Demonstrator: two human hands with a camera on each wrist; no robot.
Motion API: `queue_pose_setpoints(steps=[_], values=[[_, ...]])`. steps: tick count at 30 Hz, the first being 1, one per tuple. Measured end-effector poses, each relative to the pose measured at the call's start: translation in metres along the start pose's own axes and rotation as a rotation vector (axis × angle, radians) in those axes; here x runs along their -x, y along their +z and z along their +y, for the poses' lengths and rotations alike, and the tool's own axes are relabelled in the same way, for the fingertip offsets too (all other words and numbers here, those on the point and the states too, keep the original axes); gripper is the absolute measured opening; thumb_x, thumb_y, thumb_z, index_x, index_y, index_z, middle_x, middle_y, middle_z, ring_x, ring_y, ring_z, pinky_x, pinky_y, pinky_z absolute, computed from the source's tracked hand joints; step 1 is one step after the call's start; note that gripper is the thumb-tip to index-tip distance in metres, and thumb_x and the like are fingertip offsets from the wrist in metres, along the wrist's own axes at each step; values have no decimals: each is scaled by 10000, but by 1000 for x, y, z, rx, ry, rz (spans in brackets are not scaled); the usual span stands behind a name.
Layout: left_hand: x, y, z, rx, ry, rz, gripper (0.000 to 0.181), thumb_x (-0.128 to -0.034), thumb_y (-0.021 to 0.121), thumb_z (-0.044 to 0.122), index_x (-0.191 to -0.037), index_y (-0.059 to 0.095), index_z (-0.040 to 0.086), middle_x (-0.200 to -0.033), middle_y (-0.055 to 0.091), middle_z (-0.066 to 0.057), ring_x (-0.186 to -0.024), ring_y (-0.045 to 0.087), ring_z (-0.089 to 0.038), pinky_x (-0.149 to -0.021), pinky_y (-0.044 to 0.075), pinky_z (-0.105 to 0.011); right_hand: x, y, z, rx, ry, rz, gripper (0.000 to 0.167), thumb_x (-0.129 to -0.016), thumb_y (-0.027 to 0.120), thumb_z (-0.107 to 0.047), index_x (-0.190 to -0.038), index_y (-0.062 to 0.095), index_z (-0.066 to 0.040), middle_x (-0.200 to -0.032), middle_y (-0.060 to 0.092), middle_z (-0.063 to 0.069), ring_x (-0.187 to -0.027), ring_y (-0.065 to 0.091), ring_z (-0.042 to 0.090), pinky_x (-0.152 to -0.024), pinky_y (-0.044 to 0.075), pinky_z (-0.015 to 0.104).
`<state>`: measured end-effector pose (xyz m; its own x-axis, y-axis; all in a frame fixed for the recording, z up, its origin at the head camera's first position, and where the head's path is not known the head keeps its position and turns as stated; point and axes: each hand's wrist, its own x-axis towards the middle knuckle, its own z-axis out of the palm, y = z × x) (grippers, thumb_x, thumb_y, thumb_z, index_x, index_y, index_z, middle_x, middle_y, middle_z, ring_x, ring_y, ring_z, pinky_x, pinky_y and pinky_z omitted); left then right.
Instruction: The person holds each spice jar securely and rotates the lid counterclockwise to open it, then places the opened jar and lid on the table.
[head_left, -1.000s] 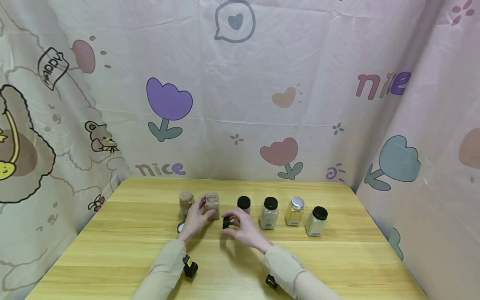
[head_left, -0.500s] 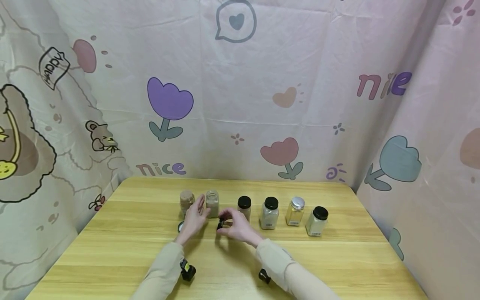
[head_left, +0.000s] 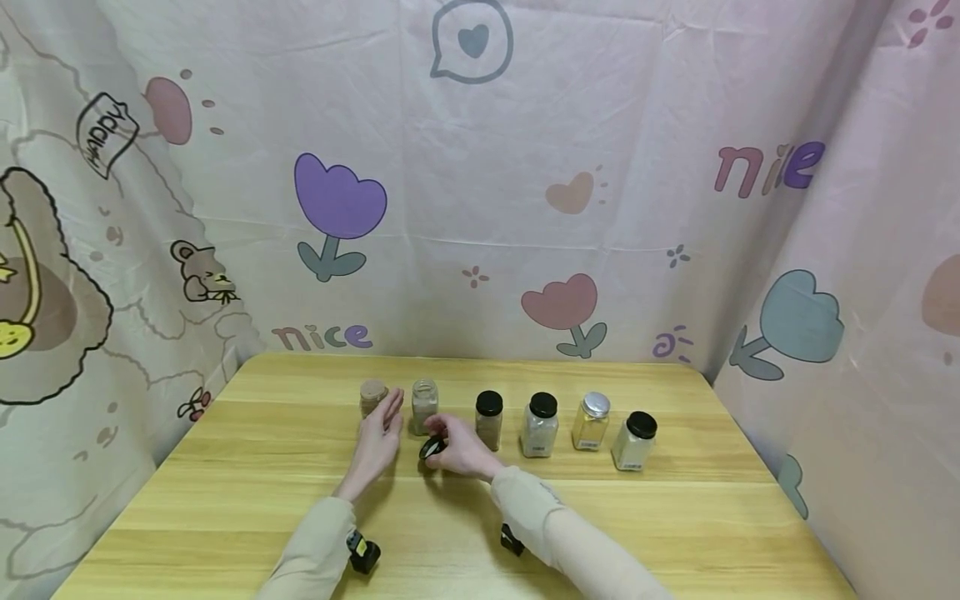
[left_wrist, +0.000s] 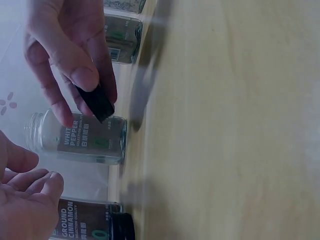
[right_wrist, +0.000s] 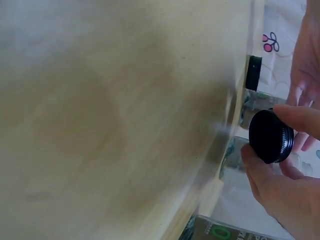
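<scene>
My right hand [head_left: 463,450] pinches a black lid [head_left: 432,447] just in front of an uncapped glass jar [head_left: 424,408]. The left wrist view shows that jar's white pepper label [left_wrist: 82,137], with the lid [left_wrist: 98,102] held before it. My left hand [head_left: 377,442], fingers loosely extended and holding nothing, is in front of an uncapped ground cinnamon jar [head_left: 371,393] and partly hides it. A second black lid [left_wrist: 122,226] stands against the base of the cinnamon jar [left_wrist: 82,220]; in the head view the left hand hides it.
Right of the hands stand a black-lidded brown jar [head_left: 488,422], a black-lidded pale jar [head_left: 539,427], a silver-lidded yellow jar [head_left: 591,422] and another black-lidded jar [head_left: 633,442]. A printed curtain [head_left: 465,208] hangs behind the wooden table [head_left: 450,533].
My left hand has let go of the white pepper jar and moved left, towards the cinnamon jar. My right hand has carried its lid left, tilting it from edge-on.
</scene>
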<state>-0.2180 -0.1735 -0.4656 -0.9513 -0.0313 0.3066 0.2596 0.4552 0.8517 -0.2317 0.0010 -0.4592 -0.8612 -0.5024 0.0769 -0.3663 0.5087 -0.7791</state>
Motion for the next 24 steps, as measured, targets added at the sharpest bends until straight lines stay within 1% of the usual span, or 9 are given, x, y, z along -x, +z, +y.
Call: queue_pose_setpoints(steps=[4, 8, 12, 16, 19, 24], values=[[2, 1, -2, -5, 10, 16, 469, -1014, 450, -47, -1472, 378, -118, -1485, 462, -284, -1345, 514, -438, -1124, 440, -486, -5, 4, 3, 64, -9, 8, 582, -735, 816, 9, -1270, 587, 3, -1136, 679, 154, -1055, 638, 257, -960, 551, 327], [3, 2, -5, -9, 19, 23, 464, -1014, 440, -53, -1470, 389, -115, -1475, 479, -279, -1338, 523, -435, -1112, 450, -496, -8, 8, 6, 139, -48, 24, 577, -708, 830, 21, -1234, 595, 5, -1086, 678, 153, -995, 639, 237, -903, 547, 279], [4, 2, -7, 20, 6, 17, 472, -1009, 435, -69, -1475, 378, -114, -1488, 464, -277, -1360, 505, -426, -1126, 436, -484, -9, 10, 8, 216, -83, 45, 562, -682, 831, 19, -1199, 611, 15, -1070, 683, 158, -986, 637, 243, -901, 548, 292], [5, 1, -7, 37, -7, 11, 474, -1007, 436, -71, -1475, 378, -118, -1490, 461, -280, -1364, 502, -424, -1130, 432, -482, -10, 12, 7, 285, -68, 59, 556, -692, 842, -14, -1201, 619, -19, -1089, 692, 121, -1022, 637, 231, -940, 539, 315], [6, 1, -8, 30, -13, 4, 474, -1009, 437, -63, -1477, 377, -115, -1489, 463, -279, -1355, 510, -426, -1130, 433, -490, -10, 13, 5, 325, -66, 68, 546, -705, 850, -19, -1199, 618, -29, -1112, 702, 116, -1044, 647, 233, -959, 547, 326], [7, 1, -9, 12, -23, -7, 477, -1014, 439, -48, -1482, 373, -107, -1494, 461, -270, -1348, 517, -429, -1135, 433, -494, -9, 16, 1, 405, -100, 82, 509, -719, 856, -24, -1171, 624, -21, -1114, 722, 122, -1020, 683, 233, -905, 587, 286]])
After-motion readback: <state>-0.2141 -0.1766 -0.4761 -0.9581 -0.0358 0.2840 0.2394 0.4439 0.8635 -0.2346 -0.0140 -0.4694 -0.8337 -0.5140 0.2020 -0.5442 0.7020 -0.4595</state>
